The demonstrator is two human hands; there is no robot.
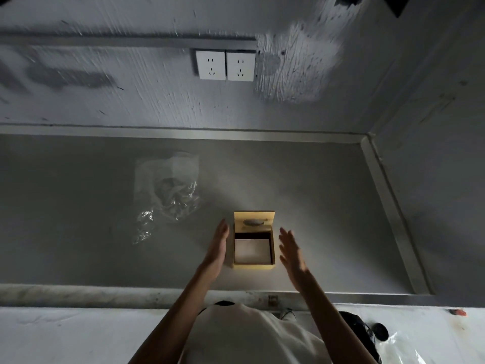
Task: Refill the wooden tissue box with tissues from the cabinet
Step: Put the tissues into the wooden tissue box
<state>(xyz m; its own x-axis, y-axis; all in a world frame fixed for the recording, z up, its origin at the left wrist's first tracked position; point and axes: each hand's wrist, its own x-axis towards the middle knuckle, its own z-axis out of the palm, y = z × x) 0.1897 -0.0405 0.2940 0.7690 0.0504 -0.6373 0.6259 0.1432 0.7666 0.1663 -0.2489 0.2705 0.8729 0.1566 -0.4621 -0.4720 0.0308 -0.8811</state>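
2 flat, spread hands, empty, flanking the wooden tissue box (253, 266) on the grey counter (78, 245): left hand (218, 245) just beside its wall, right hand (291, 252) slightly further off. Inside, white tissues (252, 250); beyond them, hinged lid (254, 219) upright at the far end. Long axis straight ahead; probably closing next.

Flat, empty left hand (219, 245) and right hand (291, 250) flank the lid-up wooden tissue box (254, 265), seemingly holding white tissues.

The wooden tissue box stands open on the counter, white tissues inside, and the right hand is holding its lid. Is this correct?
Not quite. In the head view the right hand holds nothing: it hovers open beside the wooden tissue box, apart from the raised lid. The rest is correct.
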